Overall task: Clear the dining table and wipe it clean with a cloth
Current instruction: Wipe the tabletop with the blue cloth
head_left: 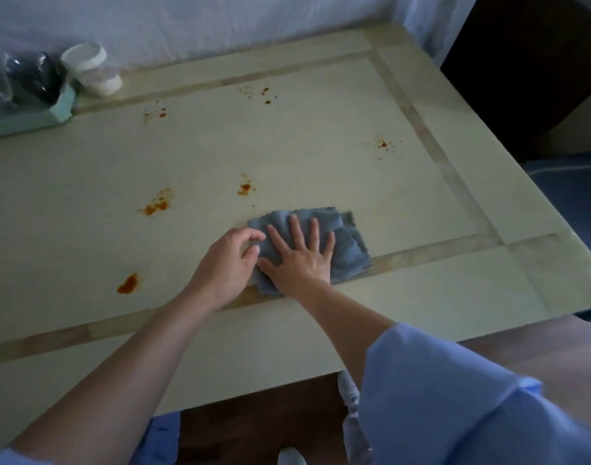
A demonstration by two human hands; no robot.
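Observation:
A folded grey-blue cloth (346, 243) lies on the pale dining table (321, 129), near its front edge. My right hand (299, 255) presses flat on the cloth with fingers spread. My left hand (225, 263) sits at the cloth's left edge, its curled fingertips pinching the fabric there. Orange-red sauce stains dot the tabletop: one blotch (127, 284) at front left, a smear (154, 204) left of centre, a spot (244, 188) just beyond the cloth, and further specks (383, 145) towards the back.
A white lidded jar (91, 68) lies tilted at the back left beside a pale green tray (60, 109) holding dark items in clear wrap. A white curtain hangs behind the table. The table's right edge drops to a dark floor.

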